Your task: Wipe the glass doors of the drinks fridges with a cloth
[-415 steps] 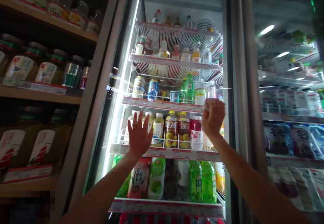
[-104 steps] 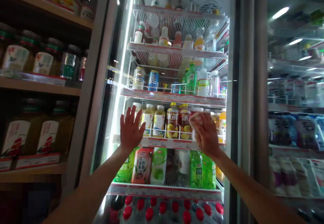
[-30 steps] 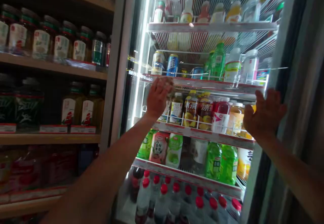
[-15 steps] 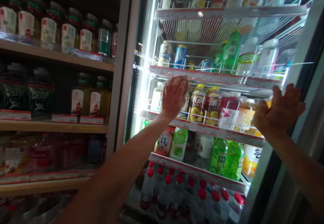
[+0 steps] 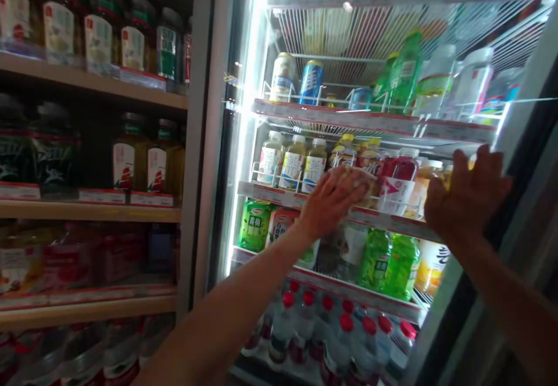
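My left hand (image 5: 329, 203) lies over a pale folded cloth (image 5: 365, 178), pressing it against the glass door of a lit drinks cooler. Only the cloth's upper edge shows past the fingers. Behind the glass, near that hand, stand tea bottles (image 5: 293, 162) and yellow-capped bottles (image 5: 344, 149). To the right my right hand (image 5: 466, 194) is raised with its fingers spread, holding nothing. It is close to the right part of the door; whether the palm touches the glass cannot be told.
Cooler shelves hold a blue can (image 5: 311, 82), green bottles (image 5: 378, 261) and red-capped bottles (image 5: 346, 339). A metal door frame (image 5: 204, 142) runs down the cooler's left side. Left of it, a wooden shelf (image 5: 87, 211) carries bottled drinks. A dark door edge (image 5: 523, 159) stands at the right.
My left hand with the cloth has moved right and down across the glass, uncovering the tea bottles on the left. My right hand has shifted slightly left. The view has tilted a little.
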`<state>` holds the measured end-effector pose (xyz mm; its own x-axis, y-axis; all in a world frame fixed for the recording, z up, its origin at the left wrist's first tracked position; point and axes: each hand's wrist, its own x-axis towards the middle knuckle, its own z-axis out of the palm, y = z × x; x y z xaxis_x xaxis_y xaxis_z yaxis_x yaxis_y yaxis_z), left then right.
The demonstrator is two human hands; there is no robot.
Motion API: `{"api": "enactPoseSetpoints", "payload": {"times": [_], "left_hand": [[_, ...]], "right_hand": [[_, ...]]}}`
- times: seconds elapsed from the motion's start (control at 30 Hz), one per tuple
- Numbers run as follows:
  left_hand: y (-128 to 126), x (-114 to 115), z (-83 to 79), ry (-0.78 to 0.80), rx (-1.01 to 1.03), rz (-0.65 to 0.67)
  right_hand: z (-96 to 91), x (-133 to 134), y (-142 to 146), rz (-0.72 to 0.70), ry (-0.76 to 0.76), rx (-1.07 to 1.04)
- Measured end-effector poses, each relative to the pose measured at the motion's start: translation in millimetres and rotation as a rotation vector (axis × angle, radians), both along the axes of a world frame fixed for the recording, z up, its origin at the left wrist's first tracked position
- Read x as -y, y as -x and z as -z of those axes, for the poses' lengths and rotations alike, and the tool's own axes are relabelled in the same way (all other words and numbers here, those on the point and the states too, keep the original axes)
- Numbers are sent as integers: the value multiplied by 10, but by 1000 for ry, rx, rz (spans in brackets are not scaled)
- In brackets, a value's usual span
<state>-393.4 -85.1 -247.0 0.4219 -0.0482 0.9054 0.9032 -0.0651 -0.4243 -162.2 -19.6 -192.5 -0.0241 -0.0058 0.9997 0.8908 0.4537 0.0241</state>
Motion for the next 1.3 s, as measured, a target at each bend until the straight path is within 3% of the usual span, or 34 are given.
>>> {"api": "enactPoseSetpoints", "payload": {"times": [0.13,0.2,0.27,0.43,0.5,0.57,0.67,0.73,0.8,0.97,1.03,1.1,1.23,1.3], "left_hand": [[671,148,-111,-172,308,-6],[863,202,-122,-231,421,3],[814,208,-61,-237,436,18],[236,101,226,-65,201,62],[251,116,280,-26,121,69],[507,189,285,-45,131,57],[1048,332,254,-125,359,12],[1220,378,261,-173,490,-8],[1108,355,323,-186,470,8],[296,166,603,5,72,97],[252,160,653,34,21,98],[479,218,648,0,93,78],[1132,397,572,-104,441,11],[1182,433,573,-137,519,9]], "right_hand": [[133,48,13,-10,32,13],[212,68,60,-26,36,27],[274,82,112,-39,26,33],[311,104,154,-66,41,8],[300,110,136,-68,45,9],[290,115,119,-56,48,15],[290,119,131,-18,60,20],[308,117,173,2,67,9],[342,113,234,8,59,-14],[450,95,302,0,-57,26],[498,96,271,-10,-75,66],[556,109,235,-24,-79,106],[669,145,229,-25,-75,138],[703,154,253,-21,-58,118]]}}
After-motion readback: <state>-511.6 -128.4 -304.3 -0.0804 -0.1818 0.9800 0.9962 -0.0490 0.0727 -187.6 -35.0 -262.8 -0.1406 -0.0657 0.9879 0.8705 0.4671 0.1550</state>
